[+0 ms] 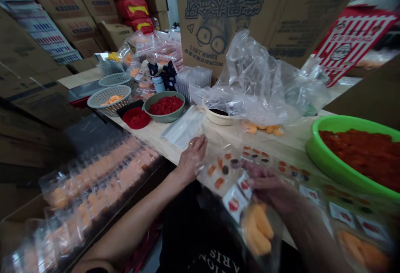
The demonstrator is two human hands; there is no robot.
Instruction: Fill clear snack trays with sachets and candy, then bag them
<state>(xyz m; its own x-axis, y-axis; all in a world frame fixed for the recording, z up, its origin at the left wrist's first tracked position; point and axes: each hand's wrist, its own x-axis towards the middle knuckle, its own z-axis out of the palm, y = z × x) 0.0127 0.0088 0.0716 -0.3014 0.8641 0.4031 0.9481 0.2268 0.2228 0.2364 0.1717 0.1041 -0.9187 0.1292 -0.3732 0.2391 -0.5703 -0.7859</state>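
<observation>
Left hand (192,156) lies flat, fingers together, pinning the clear snack tray (233,173) at the table (162,139) edge, right hand (268,183) pinches its near rim; best keep tray level so pieces stay put.

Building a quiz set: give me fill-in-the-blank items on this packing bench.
1. The left hand wears a ____ on one finger.
2. The big tub at the right, full of red pieces, is ____ in colour.
3. The right hand touches a clear pack that holds ____ pieces at its near end.
4. The bowl with red pieces stands just right of a red ____.

Missing words: ring; green; orange; lid
</observation>
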